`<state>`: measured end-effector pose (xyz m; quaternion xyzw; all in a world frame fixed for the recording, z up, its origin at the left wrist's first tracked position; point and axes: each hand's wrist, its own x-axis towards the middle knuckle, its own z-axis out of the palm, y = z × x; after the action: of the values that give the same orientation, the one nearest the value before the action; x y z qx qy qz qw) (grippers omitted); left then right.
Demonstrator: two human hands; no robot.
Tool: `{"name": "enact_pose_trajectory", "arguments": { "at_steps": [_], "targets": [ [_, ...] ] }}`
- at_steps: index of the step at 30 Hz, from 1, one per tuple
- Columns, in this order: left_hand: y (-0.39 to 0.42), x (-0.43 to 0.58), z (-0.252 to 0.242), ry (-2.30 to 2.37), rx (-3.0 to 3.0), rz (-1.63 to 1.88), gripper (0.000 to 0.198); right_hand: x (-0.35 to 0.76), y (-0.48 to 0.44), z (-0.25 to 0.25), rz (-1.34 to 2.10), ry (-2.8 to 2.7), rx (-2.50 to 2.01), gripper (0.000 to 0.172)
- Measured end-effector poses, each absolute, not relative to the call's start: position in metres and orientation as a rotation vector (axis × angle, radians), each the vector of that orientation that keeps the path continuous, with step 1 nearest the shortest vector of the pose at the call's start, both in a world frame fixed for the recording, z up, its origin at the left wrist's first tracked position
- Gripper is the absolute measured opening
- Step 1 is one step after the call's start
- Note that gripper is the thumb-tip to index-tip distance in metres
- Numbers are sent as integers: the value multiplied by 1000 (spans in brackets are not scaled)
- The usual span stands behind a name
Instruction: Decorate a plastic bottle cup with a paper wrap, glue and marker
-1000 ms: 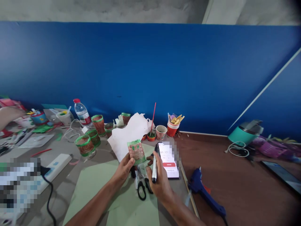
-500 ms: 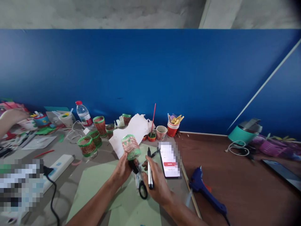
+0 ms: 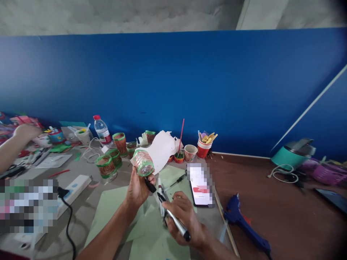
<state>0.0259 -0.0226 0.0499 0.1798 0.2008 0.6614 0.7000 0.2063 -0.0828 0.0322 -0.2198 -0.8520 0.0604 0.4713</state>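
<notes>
My left hand [image 3: 137,188] is closed around a tilted clear plastic cup [image 3: 143,161] with green bands and a brownish-pink painted side. A black marker cap [image 3: 150,185] also sticks out between the fingers of that hand. In my right hand [image 3: 188,215] is a silver-and-black marker [image 3: 177,224], uncapped, its dark tip pointing up and left toward the cap, a short gap apart. Scissors, partly hidden, and pale green paper [image 3: 108,213] lie below my hands. Behind the cup rests a torn white sheet [image 3: 162,148].
Several similar brown-and-green cups [image 3: 105,167] stand at the left, near a water bottle [image 3: 102,131]. A phone [image 3: 200,186] lies right of my hands, then a blue glue gun [image 3: 245,224]. A power strip [image 3: 77,187] and another person's arm [image 3: 16,144] are on the left.
The marker has swung from nearly upright to slanting, its tip now toward the cap. The cup has tipped so its clear end shows more. The view has shifted slightly left.
</notes>
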Motion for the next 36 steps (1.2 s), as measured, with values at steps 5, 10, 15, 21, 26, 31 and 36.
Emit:
{"name": "enact_pose_trajectory", "arguments": {
  "at_steps": [5,10,15,21,26,31,36],
  "targets": [
    [-23,25,47,445,363,1433,44,205,-84,31,105,-2149,-520,35],
    [-23,28,43,413,384,1361,46,205,-83,28,52,-2174,-518,35],
    [-26,31,47,407,377,1377,43,204,-83,27,21,-2205,-536,34],
    [-27,29,51,397,339,1393,43,205,-82,31,-10,-2223,-512,33],
    [-29,31,51,376,341,1370,47,205,-82,32,-12,-2232,-511,34],
    [-33,40,48,407,365,1349,42,202,-81,25,-21,-2267,-535,42],
    [-39,48,45,439,400,1313,41,197,-78,11,-42,-2320,-620,55]
  ]
}}
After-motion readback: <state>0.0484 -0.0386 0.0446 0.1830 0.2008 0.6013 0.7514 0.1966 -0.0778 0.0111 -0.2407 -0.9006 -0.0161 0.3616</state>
